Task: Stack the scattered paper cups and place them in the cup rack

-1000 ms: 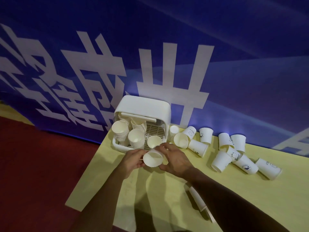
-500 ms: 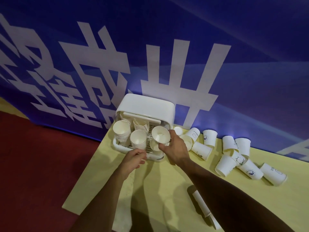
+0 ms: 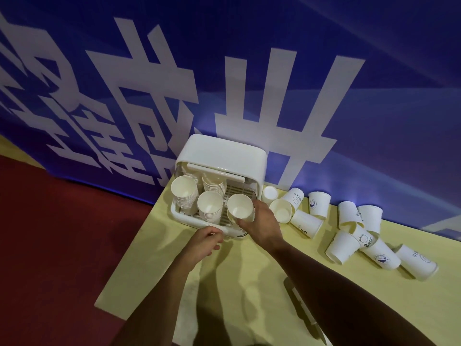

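Head view, single frame.

- A white plastic cup rack with a rounded hood [image 3: 222, 153] is seen at the 12 o'clock edge of a pale yellow table [image 3: 249, 283], against a blue banner with large white characters [image 3: 374, 96].
- The right hand [image 3: 260, 224] is clasped around a white paper cup [image 3: 239, 208]: thumb on the near wall, fingers round the 3 o'clock side. The cup is held mouth-up, slightly tilted, at the rack's front corner at 4 o'clock. Ribbed rims are visible just beneath it; whether it is seated on them cannot be told.
- The left hand [image 3: 203, 243] is loosely curled at 6 o'clock of the rack, just beside its front lip. Nothing is seen in it; contact with the lip cannot be told.
- Inside the rack, three stacks of white paper cups are noted: one at 9 o'clock [image 3: 184, 194], one at centre front [image 3: 210, 207], one behind at 12 o'clock [image 3: 213, 187].
- Loose white paper cups [image 3: 341, 247], most on their sides and some printed, are scattered at 3 to 4 o'clock of the rack.
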{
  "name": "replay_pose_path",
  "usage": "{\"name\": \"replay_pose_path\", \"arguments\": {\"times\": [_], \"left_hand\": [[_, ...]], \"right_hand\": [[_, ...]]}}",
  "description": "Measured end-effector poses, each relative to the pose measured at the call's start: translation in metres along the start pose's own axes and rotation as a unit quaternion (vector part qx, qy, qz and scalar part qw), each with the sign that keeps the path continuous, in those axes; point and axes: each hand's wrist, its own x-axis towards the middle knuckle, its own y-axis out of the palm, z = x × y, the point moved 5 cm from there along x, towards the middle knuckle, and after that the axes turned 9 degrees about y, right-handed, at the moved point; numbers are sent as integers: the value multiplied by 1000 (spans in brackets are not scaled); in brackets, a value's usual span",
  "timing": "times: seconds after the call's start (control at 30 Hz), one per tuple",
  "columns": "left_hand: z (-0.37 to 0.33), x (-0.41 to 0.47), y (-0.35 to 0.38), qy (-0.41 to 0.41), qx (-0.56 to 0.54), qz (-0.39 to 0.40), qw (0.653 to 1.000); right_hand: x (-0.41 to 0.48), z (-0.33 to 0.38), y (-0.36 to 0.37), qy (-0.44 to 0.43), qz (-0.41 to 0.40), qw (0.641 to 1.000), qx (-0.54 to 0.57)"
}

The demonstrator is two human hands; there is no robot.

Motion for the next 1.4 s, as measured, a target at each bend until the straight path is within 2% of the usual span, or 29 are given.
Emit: {"name": "replay_pose_path", "arguments": {"times": [0.1,0.2,0.5,0.67,0.83,1.07,1.27,1.4], "left_hand": [[1,-3,4,-4,4,2,1000],[0,-7,11,1,12,11,1000],[-2,-17,84,6,74,89,993],[-6,-28,152,38,151,156,975],[-3,-41,216,105,251,198,942],[10,-48,269,114,335,165,921],[17,-54,279,120,431,169,879],[23,-59,281,115,443,166,874]], "right_hand": [[-4,-10,3,17,38,998,-45],[-13,-29,-5,37,44,996,-73],[-68,-129,-61,147,7,989,-28],[-110,-196,-91,217,8,976,5],[-145,-244,-103,234,34,972,-9],[-174,-286,-104,249,52,967,9],[-180,-301,-93,290,55,955,39],[-183,-305,-80,318,60,945,43]]}}
